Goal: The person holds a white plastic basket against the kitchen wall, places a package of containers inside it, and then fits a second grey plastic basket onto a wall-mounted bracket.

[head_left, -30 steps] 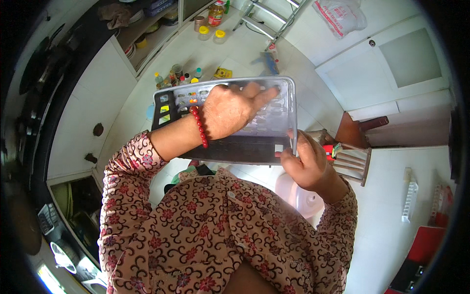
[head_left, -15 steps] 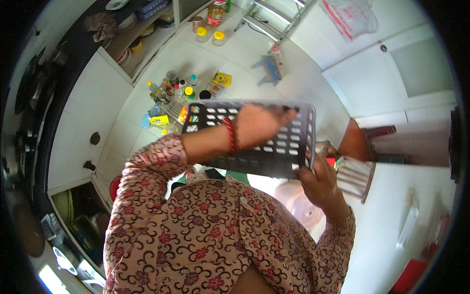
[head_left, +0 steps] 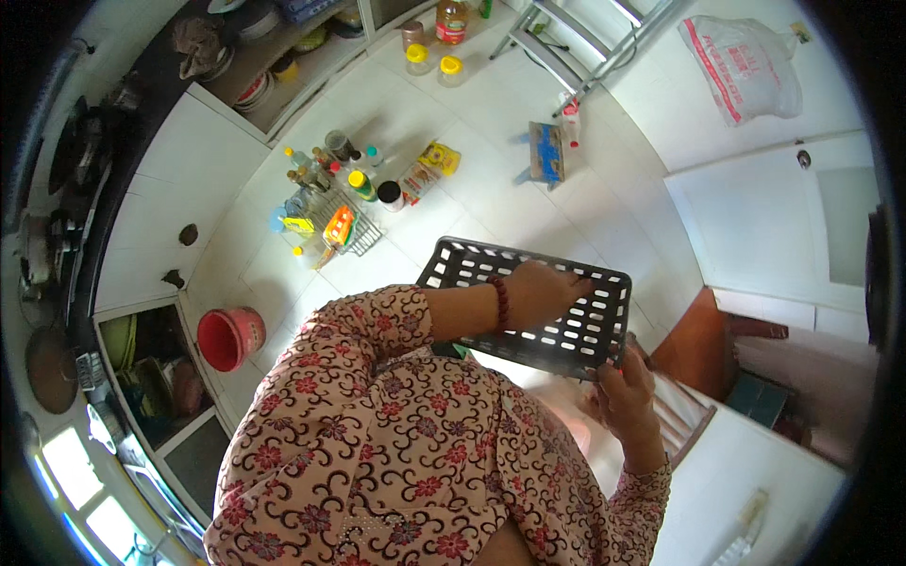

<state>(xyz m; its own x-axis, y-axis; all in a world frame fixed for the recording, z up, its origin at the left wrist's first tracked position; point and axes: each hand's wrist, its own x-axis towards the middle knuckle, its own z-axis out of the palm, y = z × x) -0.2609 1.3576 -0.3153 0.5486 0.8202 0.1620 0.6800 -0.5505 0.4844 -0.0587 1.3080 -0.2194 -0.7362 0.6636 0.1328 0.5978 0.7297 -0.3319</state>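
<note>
1. At the centre of my head view, I have a black slotted plastic basket (head_left: 543,354) held up in front of the floral-print shirt (head_left: 377,443), tilted so that I look down into it.
2. My left hand (head_left: 540,297) reaches across into the basket, back of the hand upward, its fingers extended toward the far right corner. The palm side is hidden from me, so I cannot tell whether it grasps anything. A dark red bead bracelet (head_left: 501,304) circles that wrist.
3. My right hand (head_left: 625,391) is closed on the basket's near right corner, fingers bent around the edge.
4. Beyond the basket, to the left, I see a silver wire rack (head_left: 363,241) on the pale tiled floor (head_left: 444,208), with several bottles clustered about it. A yellow-capped bottle (head_left: 361,184) stands near a dark-lidded jar (head_left: 390,195); a yellow packet (head_left: 440,158) lies just past them.
5. Farther off, I make out a blue-topped stool (head_left: 545,153), two clear jars with yellow lids side by side, and an aluminium stepladder (head_left: 566,42).
6. Well to the left of the basket, a red bucket (head_left: 231,338) sits near the white cabinets (head_left: 170,208).
</note>
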